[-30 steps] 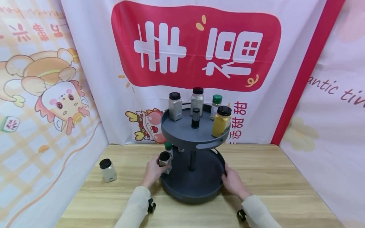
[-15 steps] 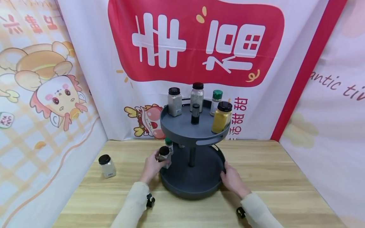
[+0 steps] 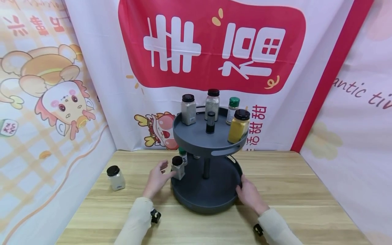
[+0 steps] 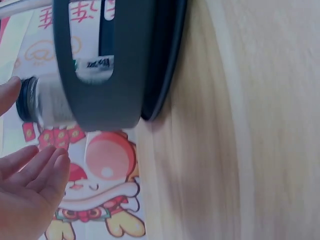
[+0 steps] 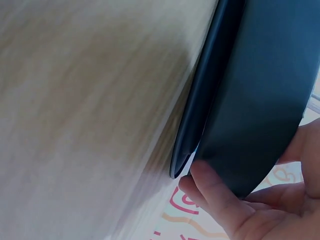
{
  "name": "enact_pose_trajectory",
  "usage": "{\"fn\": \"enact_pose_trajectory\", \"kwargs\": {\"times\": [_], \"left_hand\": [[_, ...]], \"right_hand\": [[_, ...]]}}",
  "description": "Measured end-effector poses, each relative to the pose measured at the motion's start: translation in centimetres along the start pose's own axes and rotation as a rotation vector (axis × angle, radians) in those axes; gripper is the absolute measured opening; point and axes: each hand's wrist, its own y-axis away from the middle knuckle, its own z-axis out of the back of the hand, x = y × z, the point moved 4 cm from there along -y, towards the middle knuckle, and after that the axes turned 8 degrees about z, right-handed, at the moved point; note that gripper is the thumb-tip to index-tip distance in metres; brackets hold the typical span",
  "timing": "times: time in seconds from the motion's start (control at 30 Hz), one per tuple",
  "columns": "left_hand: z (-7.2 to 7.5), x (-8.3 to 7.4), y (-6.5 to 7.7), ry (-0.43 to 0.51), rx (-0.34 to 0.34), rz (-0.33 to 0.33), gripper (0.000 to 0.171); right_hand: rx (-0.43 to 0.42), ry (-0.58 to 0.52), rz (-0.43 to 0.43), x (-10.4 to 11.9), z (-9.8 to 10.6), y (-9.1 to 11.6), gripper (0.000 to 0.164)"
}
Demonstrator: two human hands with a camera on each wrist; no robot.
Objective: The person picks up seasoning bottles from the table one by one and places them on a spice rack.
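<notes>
A two-tier grey rotating spice rack (image 3: 203, 204) stands on the table. At the left of its lower tier sits a square spice jar (image 3: 178, 172) with a black lid, upright. My left hand (image 3: 157, 180) is beside this jar, fingers spread apart from it; the thumb is close to it, and I cannot tell whether it touches. In the left wrist view, the jar (image 4: 52, 102) shows behind the tier's wall, with nothing in the hand (image 4: 32, 192). My right hand (image 3: 251, 194) grips the lower tier's right rim, thumb over the edge and fingers (image 5: 220, 200) against the outer wall.
Another black-lidded jar (image 3: 116, 178) stands on the table at left. A green-capped bottle (image 3: 183, 158) is behind the lower-tier jar. The upper tier (image 3: 196, 137) carries several jars, including a yellow one (image 3: 238, 129). Printed cloths hang at the back and sides.
My left hand has let go of the spice jar and drawn back a little to the left; the jar stays on the lower tier. My right hand keeps its hold on the rim.
</notes>
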Motion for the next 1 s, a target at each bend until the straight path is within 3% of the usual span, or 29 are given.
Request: {"fn": "enact_pose_trajectory", "kwargs": {"times": [0.27,0.4,0.7,1.0], "left_hand": [[2.4,1.7,0.5,-0.043,-0.036,0.02,0.045],[3.6,2.8,0.6,-0.057,-0.043,0.05,0.042],[6.0,5.0,0.9,-0.106,-0.063,0.105,0.046],[8.2,6.1,1.6,-0.153,-0.088,0.15,0.055]], "right_hand": [[0.006,-0.118,-0.096,-0.4,-0.1,-0.3,0.057],[0.009,-0.124,-0.083,-0.9,0.0,-0.8,0.06],[0.019,-0.101,-0.073,-2.7,0.4,-2.4,0.064],[0.031,-0.129,-0.079,-3.7,0.4,-3.0,0.062]]}}
